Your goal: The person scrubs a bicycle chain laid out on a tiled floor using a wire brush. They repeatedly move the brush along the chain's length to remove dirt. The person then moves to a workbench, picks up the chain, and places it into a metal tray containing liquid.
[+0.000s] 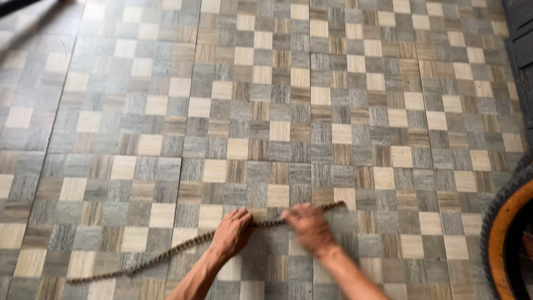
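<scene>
A long brown chain (166, 254) lies stretched across the chequered wood-pattern floor, running from lower left up to the right. My left hand (232, 232) presses down on it with fingers closed around the chain near its middle. My right hand (308, 226), blurred by motion, grips the same chain a little further right. The chain's far end (337, 206) pokes out past my right hand. Both forearms enter from the bottom edge.
The floor (277, 100) is covered in grey, tan and cream square tiles. A wheel with a black tyre and orange rim (508, 233) stands at the right edge. Dark furniture (522, 33) sits at the top right corner.
</scene>
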